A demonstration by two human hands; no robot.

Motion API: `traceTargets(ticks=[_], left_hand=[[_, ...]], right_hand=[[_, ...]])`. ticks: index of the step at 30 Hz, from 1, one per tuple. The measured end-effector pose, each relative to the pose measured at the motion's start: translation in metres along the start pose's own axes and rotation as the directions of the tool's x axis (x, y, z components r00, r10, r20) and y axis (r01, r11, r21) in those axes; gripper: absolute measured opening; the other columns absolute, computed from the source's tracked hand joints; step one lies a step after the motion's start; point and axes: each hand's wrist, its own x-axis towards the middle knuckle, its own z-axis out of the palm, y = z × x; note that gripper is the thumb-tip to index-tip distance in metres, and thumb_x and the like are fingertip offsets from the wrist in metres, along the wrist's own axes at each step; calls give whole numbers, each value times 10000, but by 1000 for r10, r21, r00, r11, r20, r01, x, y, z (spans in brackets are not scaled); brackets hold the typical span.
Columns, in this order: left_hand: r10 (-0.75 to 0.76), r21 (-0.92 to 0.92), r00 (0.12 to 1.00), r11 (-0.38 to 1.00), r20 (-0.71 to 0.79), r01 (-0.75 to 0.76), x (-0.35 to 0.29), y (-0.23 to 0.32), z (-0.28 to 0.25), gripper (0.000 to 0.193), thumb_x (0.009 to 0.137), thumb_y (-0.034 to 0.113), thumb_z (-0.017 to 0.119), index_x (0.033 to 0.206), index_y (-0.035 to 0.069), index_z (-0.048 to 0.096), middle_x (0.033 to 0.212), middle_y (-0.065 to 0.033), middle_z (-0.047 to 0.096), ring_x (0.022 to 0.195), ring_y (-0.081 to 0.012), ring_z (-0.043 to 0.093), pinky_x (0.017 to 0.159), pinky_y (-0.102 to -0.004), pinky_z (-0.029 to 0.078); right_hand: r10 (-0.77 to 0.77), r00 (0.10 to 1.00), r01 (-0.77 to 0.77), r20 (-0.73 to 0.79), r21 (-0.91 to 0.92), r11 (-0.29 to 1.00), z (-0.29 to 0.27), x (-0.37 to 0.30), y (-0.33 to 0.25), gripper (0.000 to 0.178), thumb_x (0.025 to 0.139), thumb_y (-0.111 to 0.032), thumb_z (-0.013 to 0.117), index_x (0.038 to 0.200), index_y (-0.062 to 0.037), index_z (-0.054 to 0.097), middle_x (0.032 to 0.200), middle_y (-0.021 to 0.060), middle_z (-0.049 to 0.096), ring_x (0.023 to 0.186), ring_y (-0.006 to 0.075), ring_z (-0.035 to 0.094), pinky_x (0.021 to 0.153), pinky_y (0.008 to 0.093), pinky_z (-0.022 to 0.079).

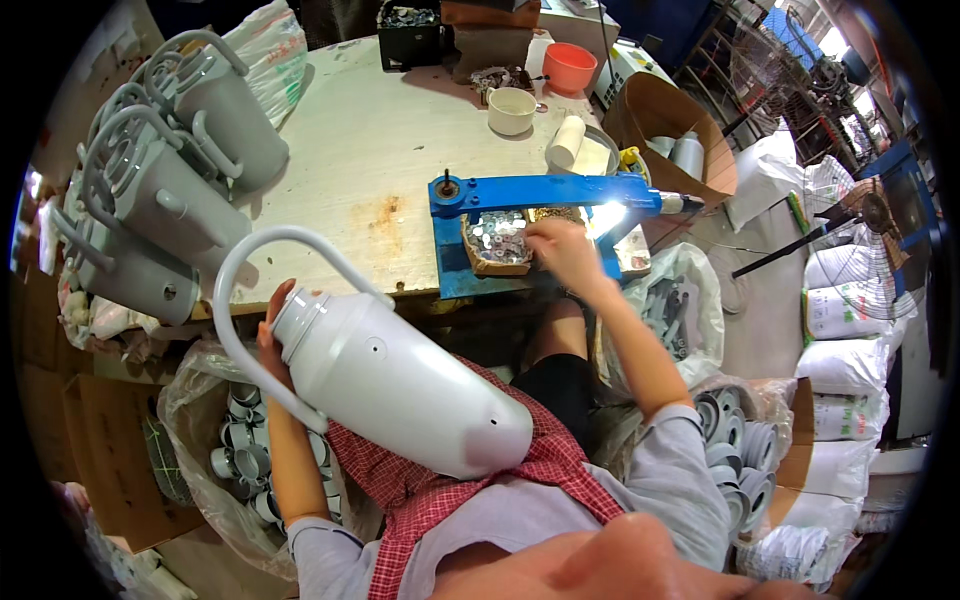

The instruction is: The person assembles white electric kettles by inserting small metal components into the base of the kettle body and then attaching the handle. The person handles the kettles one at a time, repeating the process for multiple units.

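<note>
My left hand (272, 338) grips the neck of a white plastic kettle body (400, 385) with a looped handle (245, 300); the body lies across my lap, base toward me. My right hand (562, 252) reaches forward into a small wooden tray of little metal rings (497, 243) on the table. The fingers are bent down among the rings, and whether they pinch one is hidden. The tray sits under the arm of a blue hand press (545, 192) fixed near the table's front edge.
Several grey kettle bodies (160, 190) are stacked on the worn table (360, 140) at left. A white cup (511, 109), orange bowl (570, 66) and white roll (565, 141) stand behind the press. Bags of grey caps (240, 450) (735, 445) flank my legs. White sacks (845, 310) lie right.
</note>
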Motion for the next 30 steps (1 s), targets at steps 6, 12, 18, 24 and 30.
traceTargets(ticks=[6, 12, 18, 24, 30], left_hand=[[-46, 163, 998, 986, 32, 40, 0, 11, 14, 1024, 658, 714, 719, 1361, 22, 441, 1191, -173, 593, 1074, -290, 611, 922, -411, 521], [-41, 228, 999, 973, 9, 38, 2, 12, 3, 965, 697, 715, 678, 1307, -10, 492, 1187, -170, 603, 1079, -285, 610, 918, -422, 521], [50, 423, 997, 903, 66, -73, -4, 6, -43, 698, 721, 628, 734, 1029, 8, 645, 1292, -182, 526, 1146, -289, 542, 985, -411, 433], [160, 511, 976, 833, 145, -212, -9, 23, -46, 539, 704, 556, 756, 876, 56, 653, 1279, -211, 505, 1178, -331, 505, 996, -475, 393], [138, 510, 986, 844, 96, -168, -17, 27, -55, 481, 699, 484, 769, 866, 46, 661, 1273, -178, 513, 1211, -339, 481, 1008, -473, 392]], right_hand=[[36, 976, 25, 217, -271, 962, -5, 15, 105, 169, 803, -157, 695, 925, -46, 658, 973, 151, 657, 946, 337, 631, 806, 419, 506], [120, 963, -19, 240, -386, 922, 7, 17, 83, 136, 820, -178, 668, 906, -86, 614, 957, 128, 624, 908, 345, 625, 743, 474, 508], [54, 998, -45, 30, -268, 962, -1, 1, 70, 168, 853, -143, 607, 980, -36, 578, 910, 176, 613, 773, 395, 621, 695, 494, 502], [-23, 1000, 25, 11, -449, 893, -2, -15, 77, 151, 889, -94, 570, 1032, -47, 575, 934, 181, 615, 799, 395, 620, 667, 450, 510], [-122, 992, 125, -29, 147, 981, -17, 13, -44, 67, 813, -1, 665, 878, 3, 647, 818, 105, 645, 791, 213, 653, 694, 319, 512]])
